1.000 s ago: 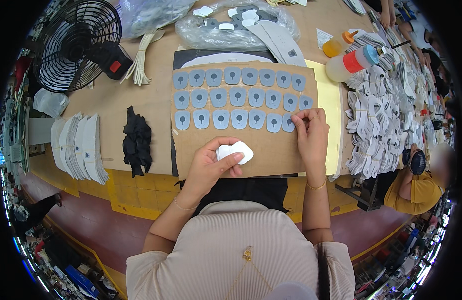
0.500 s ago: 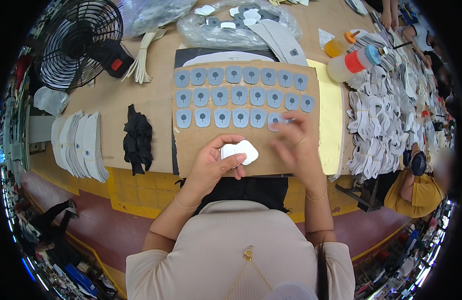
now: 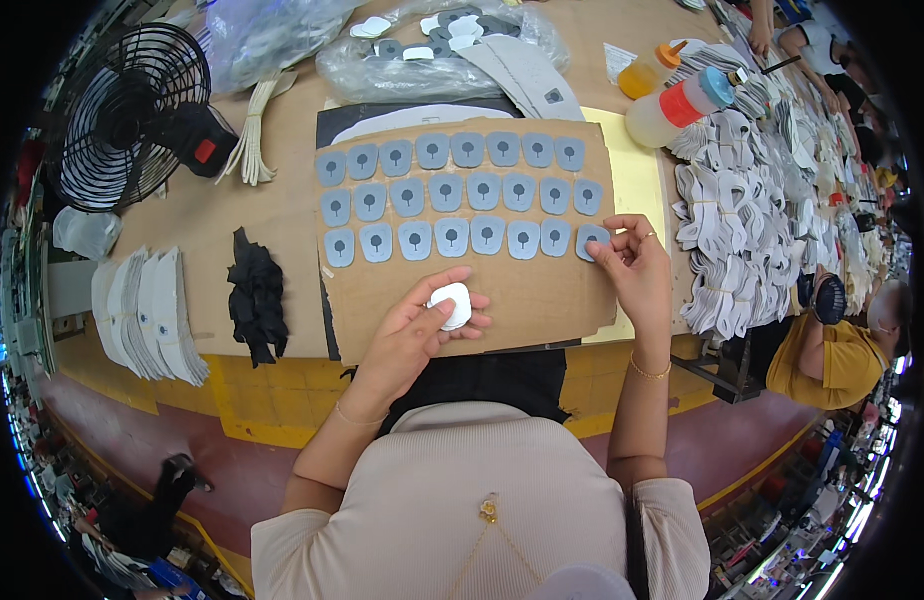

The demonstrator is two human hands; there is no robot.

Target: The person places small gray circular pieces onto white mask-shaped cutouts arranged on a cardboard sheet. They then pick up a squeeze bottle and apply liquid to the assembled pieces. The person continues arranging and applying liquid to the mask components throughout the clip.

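My left hand [image 3: 422, 322] is closed around a small stack of white rounded patches [image 3: 450, 302], the thumb lying on top of them. With thumb and fingertips, my right hand [image 3: 638, 265] pinches a grey patch [image 3: 591, 240] at the right end of the nearest row on a brown cardboard sheet [image 3: 522, 300]. Three rows of grey patches [image 3: 451, 237], each with a dark tree-like mark, lie on that sheet. Whether the pinched patch rests fully on the cardboard I cannot tell.
A black fan [image 3: 132, 115] stands at far left, near bundled white pieces [image 3: 147, 315] and a black cloth [image 3: 256, 300]. Behind the cardboard lies a plastic bag [image 3: 372, 75] of patches. Two bottles, one orange-capped [image 3: 650, 70], one blue-capped [image 3: 682, 105], and white piles [image 3: 727, 240] are at right.
My right hand has gone from a blurred position over the cardboard to the right end of the nearest row, where it now pinches a patch. My left hand still holds the white patches.
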